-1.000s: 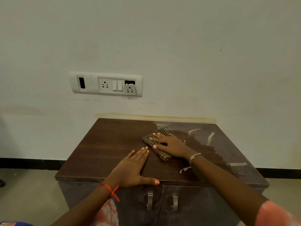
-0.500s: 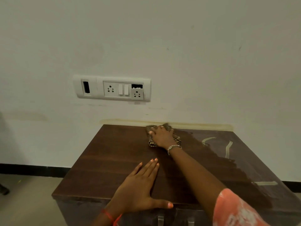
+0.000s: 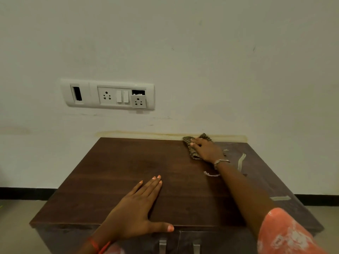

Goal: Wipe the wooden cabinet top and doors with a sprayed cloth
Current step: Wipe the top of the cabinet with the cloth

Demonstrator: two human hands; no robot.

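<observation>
A dark wooden cabinet top [image 3: 128, 173] stands against a white wall. My right hand [image 3: 208, 150] presses a folded checked cloth [image 3: 191, 148] flat on the back edge of the top, right of centre, close to the wall. My left hand [image 3: 135, 208] lies flat and spread on the front of the top, thumb along the front edge, holding nothing. The right part of the top [image 3: 266, 173] looks dusty with pale streaks. Two metal door handles [image 3: 162, 246] show below the front edge; the doors are mostly out of view.
A white socket and switch panel [image 3: 108, 95] is on the wall above the cabinet's left side. A yellowish stain line [image 3: 139, 133] runs along the wall at the top's back edge. Floor and a black skirting strip [image 3: 27, 192] lie to either side.
My right hand slid the cloth from the middle of the top to the back edge, then rightward along the wall. My left hand stayed flat at the front. My head moved closer.
</observation>
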